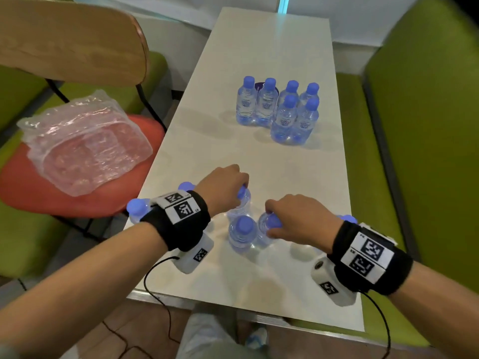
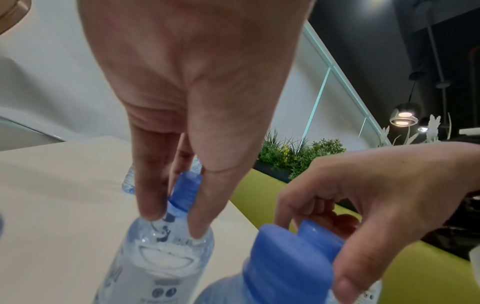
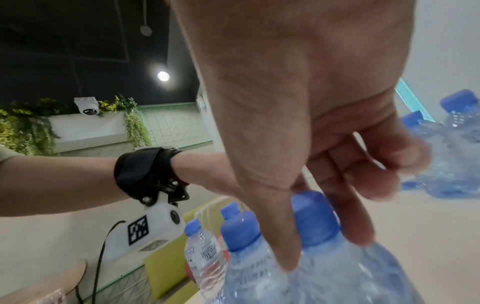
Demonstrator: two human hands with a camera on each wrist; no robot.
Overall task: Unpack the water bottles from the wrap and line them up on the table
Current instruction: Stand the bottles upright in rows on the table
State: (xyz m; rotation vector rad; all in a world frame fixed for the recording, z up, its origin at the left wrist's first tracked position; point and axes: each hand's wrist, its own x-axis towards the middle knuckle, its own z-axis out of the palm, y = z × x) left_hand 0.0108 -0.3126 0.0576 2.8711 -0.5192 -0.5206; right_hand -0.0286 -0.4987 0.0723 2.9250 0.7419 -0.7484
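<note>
Small clear water bottles with blue caps stand on the white table [image 1: 298, 268]. My left hand [image 1: 239, 193] pinches the cap and neck of one near bottle [image 2: 185, 189] from above. Just to its right, my right hand [image 1: 270, 224] grips the cap of a second bottle [image 3: 314, 222] between thumb and fingers. A third bottle [image 1: 243, 229] stands free between the two, touching them. Two more bottles [image 1: 137, 207] show behind my left wrist, and one cap [image 1: 347, 218] peeks out behind my right wrist. Several bottles [image 1: 280, 110] stand bunched farther up the table.
The empty clear plastic wrap [image 1: 83, 143] lies crumpled on the red seat of a wooden-backed chair [image 1: 77, 37] left of the table. Green benches [image 1: 427, 125] run along both sides. Bare table top lies between the near bottles and the far cluster.
</note>
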